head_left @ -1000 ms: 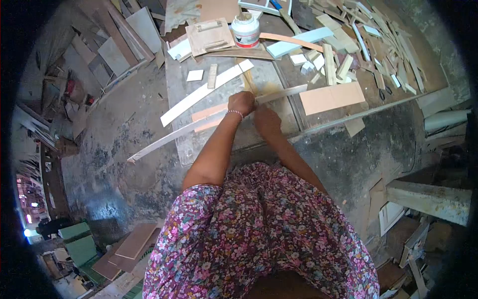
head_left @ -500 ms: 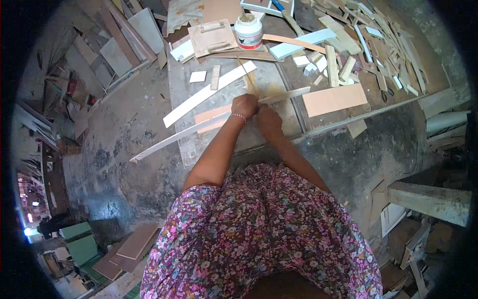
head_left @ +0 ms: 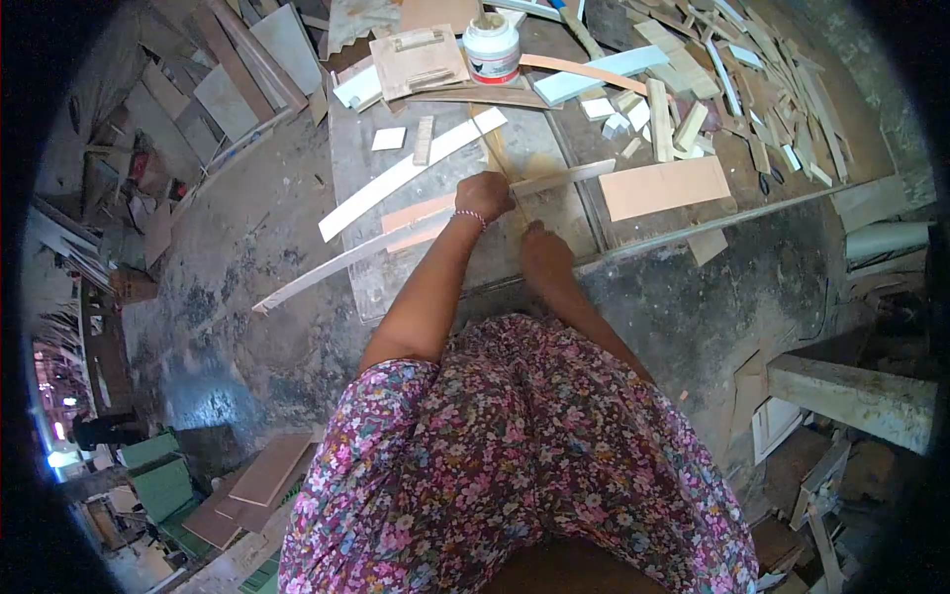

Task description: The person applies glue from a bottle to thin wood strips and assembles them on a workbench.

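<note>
My left hand [head_left: 483, 196] is closed over a long, pale wooden strip [head_left: 336, 263] that lies slanted across the worktable and sticks out past its left edge. My right hand [head_left: 547, 249], nearer my body, is closed on the near end of a long thin tool [head_left: 501, 153]. This tool runs away from me across the strip, just right of my left fingers; whether it is a blade or a rod I cannot make out. Under the strip lies a peach-coloured board [head_left: 416, 210]. Beyond it are a white strip [head_left: 396, 183] and a small wood block [head_left: 424, 141].
A white glue tub [head_left: 492, 51] with a brush stands at the back beside a wooden panel [head_left: 420, 64]. Another peach board [head_left: 665, 188] lies to the right, near pliers [head_left: 770, 180]. Wood offcuts [head_left: 782, 89] crowd the right side. A beam [head_left: 851, 396] juts in at lower right.
My right hand has drawn back toward my body, away from my left hand, and more of the thin tool shows. My left hand stays on the strip. The view has shifted slightly.
</note>
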`<state>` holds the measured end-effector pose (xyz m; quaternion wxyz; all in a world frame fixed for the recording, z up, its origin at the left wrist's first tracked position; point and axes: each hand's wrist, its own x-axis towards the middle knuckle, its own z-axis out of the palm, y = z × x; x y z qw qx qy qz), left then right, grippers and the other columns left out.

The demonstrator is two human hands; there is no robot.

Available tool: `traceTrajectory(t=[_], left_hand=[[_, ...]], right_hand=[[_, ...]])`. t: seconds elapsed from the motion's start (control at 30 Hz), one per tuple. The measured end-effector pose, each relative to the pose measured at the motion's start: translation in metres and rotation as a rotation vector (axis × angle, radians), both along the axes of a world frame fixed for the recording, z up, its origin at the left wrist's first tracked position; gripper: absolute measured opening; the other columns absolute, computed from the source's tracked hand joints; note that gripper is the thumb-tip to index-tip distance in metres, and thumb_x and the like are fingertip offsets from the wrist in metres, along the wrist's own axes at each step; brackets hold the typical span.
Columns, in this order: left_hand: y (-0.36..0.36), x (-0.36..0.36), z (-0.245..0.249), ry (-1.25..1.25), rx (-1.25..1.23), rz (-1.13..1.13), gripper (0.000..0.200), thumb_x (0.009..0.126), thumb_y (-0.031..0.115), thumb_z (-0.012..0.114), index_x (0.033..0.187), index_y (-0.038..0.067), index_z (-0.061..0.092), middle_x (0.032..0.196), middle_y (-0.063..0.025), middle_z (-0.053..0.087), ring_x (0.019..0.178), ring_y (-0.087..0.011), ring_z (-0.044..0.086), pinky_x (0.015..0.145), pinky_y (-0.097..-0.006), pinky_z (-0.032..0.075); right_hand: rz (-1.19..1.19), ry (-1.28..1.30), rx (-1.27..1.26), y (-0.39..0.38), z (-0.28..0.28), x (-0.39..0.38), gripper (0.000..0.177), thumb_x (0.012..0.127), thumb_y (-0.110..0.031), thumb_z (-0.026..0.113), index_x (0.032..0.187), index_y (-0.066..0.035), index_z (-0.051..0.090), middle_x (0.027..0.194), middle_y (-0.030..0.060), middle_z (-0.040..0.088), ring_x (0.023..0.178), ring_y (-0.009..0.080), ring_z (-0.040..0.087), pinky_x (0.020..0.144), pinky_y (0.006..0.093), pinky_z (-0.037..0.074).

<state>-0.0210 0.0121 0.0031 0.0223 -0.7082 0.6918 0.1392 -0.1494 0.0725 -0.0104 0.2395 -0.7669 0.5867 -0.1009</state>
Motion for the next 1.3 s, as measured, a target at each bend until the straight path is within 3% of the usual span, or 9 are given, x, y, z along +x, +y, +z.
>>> traceTrajectory(t=[0.17, 0.27, 0.37, 0.57, 0.87, 0.97, 1.07, 1.13, 1.3], left_hand=[[-0.004, 0.002, -0.006, 0.007, -0.021, 0.005, 0.026, 0.064, 0.030, 0.059, 0.073, 0.006, 0.061, 0.078, -0.0138, 0.059, 0.074, -0.0275, 0.058, 0.063, -0.0358, 0.046], [-0.001, 0.001, -0.009, 0.009, -0.039, -0.033, 0.025, 0.065, 0.030, 0.058, 0.071, 0.006, 0.061, 0.076, -0.0142, 0.059, 0.073, -0.0282, 0.057, 0.062, -0.0362, 0.046], [0.000, 0.001, -0.009, 0.000, -0.018, 0.000, 0.026, 0.061, 0.031, 0.061, 0.073, 0.008, 0.061, 0.078, -0.0126, 0.059, 0.074, -0.0272, 0.057, 0.062, -0.0354, 0.046], [0.002, 0.001, -0.015, -0.008, -0.065, 0.032, 0.024, 0.062, 0.029, 0.059, 0.072, 0.008, 0.061, 0.078, -0.0130, 0.059, 0.074, -0.0277, 0.057, 0.062, -0.0361, 0.046], [0.004, -0.005, -0.008, -0.012, -0.033, 0.012, 0.022, 0.064, 0.028, 0.056, 0.071, 0.008, 0.062, 0.077, -0.0126, 0.060, 0.074, -0.0265, 0.058, 0.063, -0.0359, 0.046], [0.000, 0.000, -0.013, -0.022, -0.056, -0.003, 0.022, 0.064, 0.027, 0.055, 0.071, 0.008, 0.062, 0.076, -0.0129, 0.060, 0.073, -0.0271, 0.058, 0.062, -0.0360, 0.046], [0.001, -0.002, -0.014, -0.005, -0.110, -0.020, 0.021, 0.066, 0.024, 0.052, 0.072, 0.007, 0.062, 0.075, -0.0135, 0.059, 0.072, -0.0279, 0.058, 0.062, -0.0361, 0.046], [0.001, 0.005, -0.032, 0.003, -0.193, -0.029, 0.020, 0.067, 0.022, 0.050, 0.072, 0.007, 0.062, 0.076, -0.0139, 0.059, 0.072, -0.0282, 0.058, 0.061, -0.0361, 0.046], [-0.004, -0.001, -0.011, -0.011, -0.052, 0.050, 0.018, 0.066, 0.020, 0.053, 0.073, 0.005, 0.061, 0.078, -0.0143, 0.059, 0.075, -0.0285, 0.058, 0.063, -0.0364, 0.046]], right_hand=[[-0.022, 0.006, -0.026, -0.004, -0.007, 0.010, 0.015, 0.077, -0.011, 0.040, 0.079, 0.002, 0.047, 0.066, 0.0188, 0.056, 0.063, 0.0323, 0.058, 0.054, 0.0399, 0.047], [-0.036, -0.004, 0.046, -0.006, -0.007, 0.007, 0.021, 0.079, -0.016, 0.036, 0.084, 0.001, 0.048, 0.072, 0.0202, 0.057, 0.068, 0.0350, 0.057, 0.061, 0.0442, 0.046], [-0.025, 0.020, -0.075, -0.015, -0.013, 0.011, 0.016, 0.077, -0.013, 0.041, 0.081, 0.001, 0.048, 0.067, 0.0181, 0.057, 0.064, 0.0315, 0.058, 0.055, 0.0387, 0.047], [0.046, 0.001, 0.001, -0.043, -0.005, 0.026, 0.017, 0.077, -0.014, 0.041, 0.081, 0.000, 0.049, 0.072, 0.0185, 0.057, 0.068, 0.0301, 0.059, 0.058, 0.0393, 0.047], [0.013, 0.084, 0.005, -0.010, -0.004, 0.005, 0.015, 0.076, -0.010, 0.042, 0.079, 0.001, 0.051, 0.072, 0.0189, 0.057, 0.069, 0.0303, 0.058, 0.058, 0.0389, 0.047], [0.046, 0.021, 0.062, -0.009, 0.001, 0.000, 0.021, 0.077, -0.015, 0.037, 0.078, 0.003, 0.048, 0.071, 0.0226, 0.056, 0.069, 0.0357, 0.056, 0.060, 0.0428, 0.045], [0.008, -0.101, -0.050, -0.016, -0.005, 0.010, 0.022, 0.078, -0.016, 0.036, 0.079, 0.003, 0.048, 0.072, 0.0222, 0.056, 0.072, 0.0354, 0.056, 0.063, 0.0429, 0.045], [0.024, -0.082, 0.011, -0.038, -0.007, 0.020, 0.023, 0.078, -0.016, 0.036, 0.080, 0.002, 0.049, 0.073, 0.0217, 0.056, 0.073, 0.0348, 0.056, 0.065, 0.0430, 0.045], [-0.002, -0.023, -0.018, -0.041, -0.016, 0.025, 0.021, 0.078, -0.015, 0.038, 0.082, 0.001, 0.050, 0.075, 0.0201, 0.057, 0.072, 0.0332, 0.057, 0.063, 0.0416, 0.046]])
